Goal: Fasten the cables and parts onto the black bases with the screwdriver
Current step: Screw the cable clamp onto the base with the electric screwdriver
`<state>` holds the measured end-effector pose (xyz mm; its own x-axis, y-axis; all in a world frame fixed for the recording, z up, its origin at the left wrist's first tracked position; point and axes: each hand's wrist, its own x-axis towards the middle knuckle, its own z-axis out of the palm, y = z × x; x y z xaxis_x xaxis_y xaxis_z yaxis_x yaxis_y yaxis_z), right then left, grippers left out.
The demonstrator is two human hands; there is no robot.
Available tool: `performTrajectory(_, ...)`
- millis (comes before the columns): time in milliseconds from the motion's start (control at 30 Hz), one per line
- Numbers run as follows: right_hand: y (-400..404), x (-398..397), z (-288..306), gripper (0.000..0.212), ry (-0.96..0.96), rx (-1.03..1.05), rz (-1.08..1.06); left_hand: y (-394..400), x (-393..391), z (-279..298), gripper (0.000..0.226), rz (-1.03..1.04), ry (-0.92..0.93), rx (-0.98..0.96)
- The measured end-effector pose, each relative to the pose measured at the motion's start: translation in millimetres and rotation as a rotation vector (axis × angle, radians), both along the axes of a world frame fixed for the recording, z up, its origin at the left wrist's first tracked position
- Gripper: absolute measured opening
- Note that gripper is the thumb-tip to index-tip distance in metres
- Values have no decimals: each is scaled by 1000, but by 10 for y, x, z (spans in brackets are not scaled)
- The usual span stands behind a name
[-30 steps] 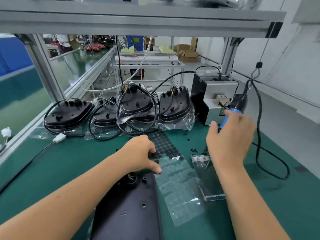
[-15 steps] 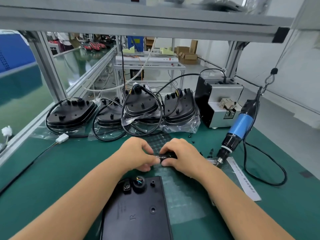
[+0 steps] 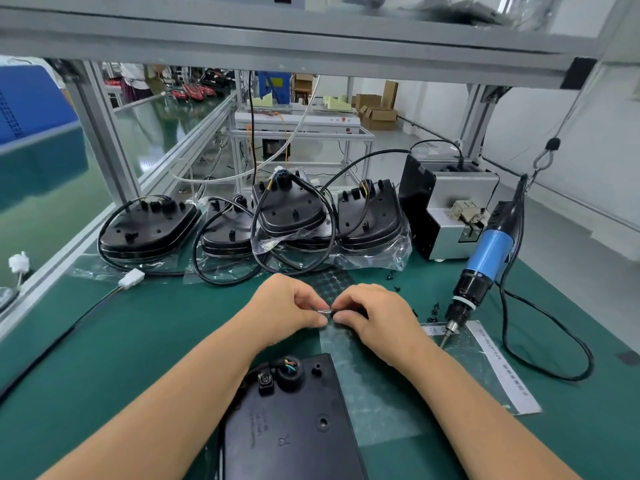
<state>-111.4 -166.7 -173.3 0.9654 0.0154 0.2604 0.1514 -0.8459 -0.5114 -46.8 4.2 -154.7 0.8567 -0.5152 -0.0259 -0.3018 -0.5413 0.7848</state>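
Note:
A black base (image 3: 294, 431) marked "R" lies on the green mat right in front of me, with a cable grommet and coloured wires at its far end. Beyond it my left hand (image 3: 287, 306) and my right hand (image 3: 370, 315) meet, both pinching the edge of a clear sheet of black round pads (image 3: 332, 310). The blue electric screwdriver (image 3: 481, 271) hangs free at the right on its cord, with its tip just above a paper label. Neither hand touches it.
Several finished black bases with looped cables (image 3: 291, 226) sit in plastic bags along the back. A grey screw feeder (image 3: 446, 216) stands at the back right. Loose black screws (image 3: 433, 308) lie near the screwdriver. A white connector (image 3: 131, 279) lies at the left.
My right hand let go of the screwdriver, which now hangs free, and came left to meet my left hand on the pad sheet. The view tilted slightly.

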Motion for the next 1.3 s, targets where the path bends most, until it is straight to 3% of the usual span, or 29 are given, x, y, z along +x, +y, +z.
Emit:
performTrajectory(267, 111, -30, -23, 4, -101, -125, -108, -13, 14, -26, 9, 21, -84, 8)
performTrajectory(667, 158, -113, 9, 13, -185, -256, -80, -14, 23, -38, 5, -12, -75, 27)
performTrajectory(933, 256, -164, 25, 9, -275, -408, -122, -24, 6, -50, 27, 67, 171, -85)
performTrajectory(1100, 263, -173, 14, 25, -352, -392, -118, -37, 5, -48, 28, 102, 244, -99)
performTrajectory(1300, 249, -177, -13, 20, -363, -304, -71, -31, 7, -46, 27, 113, 273, -132)
